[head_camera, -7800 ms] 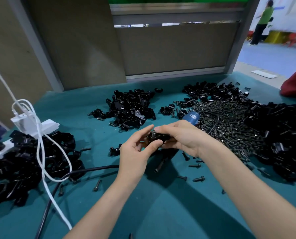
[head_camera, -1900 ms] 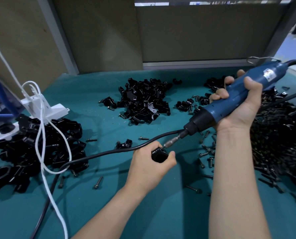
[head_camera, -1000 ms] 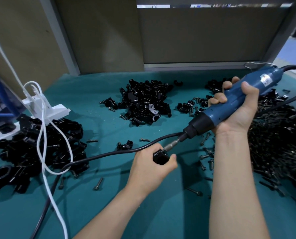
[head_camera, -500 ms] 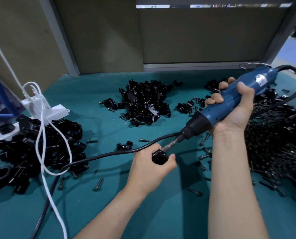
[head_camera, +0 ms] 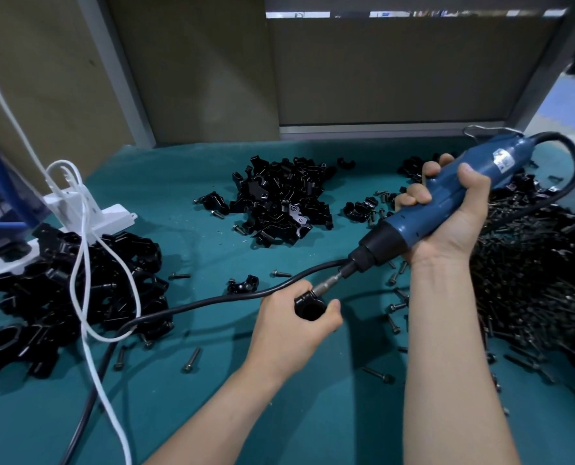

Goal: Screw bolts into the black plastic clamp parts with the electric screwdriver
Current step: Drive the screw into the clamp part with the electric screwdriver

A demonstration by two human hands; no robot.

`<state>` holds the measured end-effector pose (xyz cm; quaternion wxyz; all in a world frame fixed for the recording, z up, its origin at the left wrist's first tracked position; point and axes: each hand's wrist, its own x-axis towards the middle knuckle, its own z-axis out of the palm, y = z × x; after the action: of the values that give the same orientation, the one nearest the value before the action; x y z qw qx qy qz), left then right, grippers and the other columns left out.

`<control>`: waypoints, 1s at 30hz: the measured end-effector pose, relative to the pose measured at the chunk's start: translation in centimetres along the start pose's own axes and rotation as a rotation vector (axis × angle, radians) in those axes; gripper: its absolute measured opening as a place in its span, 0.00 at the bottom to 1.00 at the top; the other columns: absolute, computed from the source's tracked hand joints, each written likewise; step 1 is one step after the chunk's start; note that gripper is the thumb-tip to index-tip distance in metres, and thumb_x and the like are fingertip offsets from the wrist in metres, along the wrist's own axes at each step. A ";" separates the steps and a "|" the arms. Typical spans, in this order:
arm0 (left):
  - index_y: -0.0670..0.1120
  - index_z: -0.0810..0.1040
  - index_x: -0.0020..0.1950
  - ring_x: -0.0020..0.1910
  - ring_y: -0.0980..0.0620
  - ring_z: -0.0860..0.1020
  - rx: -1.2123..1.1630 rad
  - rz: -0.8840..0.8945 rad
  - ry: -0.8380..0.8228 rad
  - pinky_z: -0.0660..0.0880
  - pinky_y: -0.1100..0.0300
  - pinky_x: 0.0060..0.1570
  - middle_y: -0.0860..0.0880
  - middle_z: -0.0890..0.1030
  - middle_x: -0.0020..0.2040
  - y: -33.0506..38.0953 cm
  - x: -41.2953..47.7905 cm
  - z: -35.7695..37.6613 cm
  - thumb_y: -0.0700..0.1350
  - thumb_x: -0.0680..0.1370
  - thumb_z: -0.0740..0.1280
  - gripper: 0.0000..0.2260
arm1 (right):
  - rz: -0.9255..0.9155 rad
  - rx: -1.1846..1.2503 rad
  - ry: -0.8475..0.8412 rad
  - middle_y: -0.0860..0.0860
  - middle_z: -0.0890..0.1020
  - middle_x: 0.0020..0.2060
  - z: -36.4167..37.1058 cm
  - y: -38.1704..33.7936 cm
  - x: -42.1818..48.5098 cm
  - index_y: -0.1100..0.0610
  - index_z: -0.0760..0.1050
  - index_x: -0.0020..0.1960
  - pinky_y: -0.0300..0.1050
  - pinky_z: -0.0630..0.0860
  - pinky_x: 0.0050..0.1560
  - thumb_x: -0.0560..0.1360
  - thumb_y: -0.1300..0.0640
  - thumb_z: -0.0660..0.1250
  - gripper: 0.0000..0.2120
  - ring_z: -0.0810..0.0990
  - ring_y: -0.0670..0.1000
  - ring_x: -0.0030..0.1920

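Screwing seems the step: left hand point(head_camera: 289, 330) curls round the clamp point(head_camera: 309, 306), right hand point(head_camera: 453, 226) curls round the screwdriver point(head_camera: 391, 229); next, keep pushing straight.

Blue electric screwdriver point(head_camera: 447, 199), black clamp parts point(head_camera: 279, 199), teal table cover point(head_camera: 312, 414).

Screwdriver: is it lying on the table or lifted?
Lifted: the right hand grips the screwdriver tilted, its bit down on the clamp that the left hand holds.
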<state>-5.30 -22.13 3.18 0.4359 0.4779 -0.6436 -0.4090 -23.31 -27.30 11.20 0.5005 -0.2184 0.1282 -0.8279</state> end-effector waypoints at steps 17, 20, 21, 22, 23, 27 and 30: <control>0.50 0.78 0.37 0.21 0.54 0.58 -0.590 -0.341 -0.394 0.54 0.66 0.23 0.50 0.69 0.21 0.9 2.0 -3.6 0.60 0.69 0.68 0.14 | -0.001 0.410 -0.170 0.50 0.78 0.36 -0.6 -3.0 -0.3 0.58 0.71 0.48 0.35 0.71 0.24 0.72 0.52 0.58 0.11 0.73 0.45 0.22; 0.48 0.76 0.39 0.20 0.55 0.58 -0.659 -0.405 -0.355 0.57 0.66 0.21 0.49 0.69 0.22 0.8 2.1 -3.3 0.62 0.69 0.67 0.17 | -0.025 0.333 -0.156 0.50 0.78 0.37 -0.3 -3.0 -0.5 0.58 0.72 0.48 0.36 0.71 0.24 0.70 0.54 0.66 0.10 0.73 0.45 0.23; 0.47 0.76 0.40 0.20 0.55 0.58 -0.663 -0.415 -0.360 0.57 0.66 0.21 0.49 0.69 0.22 0.9 2.0 -3.2 0.62 0.69 0.67 0.18 | -0.033 0.276 -0.140 0.50 0.77 0.38 -0.3 -2.9 -0.6 0.59 0.72 0.48 0.37 0.71 0.25 0.67 0.56 0.71 0.13 0.73 0.45 0.24; 0.46 0.75 0.41 0.20 0.55 0.58 -0.673 -0.425 -0.367 0.58 0.66 0.20 0.49 0.69 0.22 0.9 1.9 -3.0 0.62 0.69 0.68 0.19 | -0.042 0.200 -0.114 0.50 0.77 0.39 -0.2 -2.7 -0.5 0.58 0.72 0.48 0.37 0.71 0.26 0.67 0.56 0.72 0.13 0.72 0.45 0.24; 0.46 0.74 0.42 0.20 0.56 0.59 -0.701 -0.441 -0.377 0.58 0.66 0.20 0.49 0.69 0.23 1.0 1.8 -3.0 0.62 0.70 0.68 0.19 | -0.056 0.122 -0.092 0.49 0.77 0.40 -0.1 -2.7 -0.4 0.58 0.72 0.48 0.37 0.71 0.27 0.70 0.54 0.68 0.11 0.72 0.44 0.25; 0.48 0.74 0.45 0.19 0.59 0.62 -1.053 -0.545 -0.400 0.59 0.69 0.14 0.49 0.72 0.29 1.4 1.8 -3.1 0.61 0.73 0.64 0.17 | -0.048 -0.034 -0.087 0.47 0.76 0.40 0.3 -2.5 -0.2 0.56 0.72 0.48 0.36 0.71 0.29 0.74 0.53 0.59 0.08 0.71 0.43 0.27; 0.46 0.70 0.49 0.20 0.59 0.64 -1.238 -0.628 -0.346 0.61 0.70 0.13 0.47 0.74 0.34 1.5 2.1 -3.3 0.65 0.66 0.67 0.25 | -0.024 -0.106 -0.054 0.47 0.76 0.40 0.4 -2.4 -0.1 0.56 0.72 0.48 0.37 0.70 0.29 0.74 0.53 0.60 0.07 0.71 0.44 0.27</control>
<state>-2.88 -24.19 5.87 0.3806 0.2340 -0.1853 -0.8752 -24.93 -26.04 12.55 0.4815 -0.2686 0.1557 -0.8196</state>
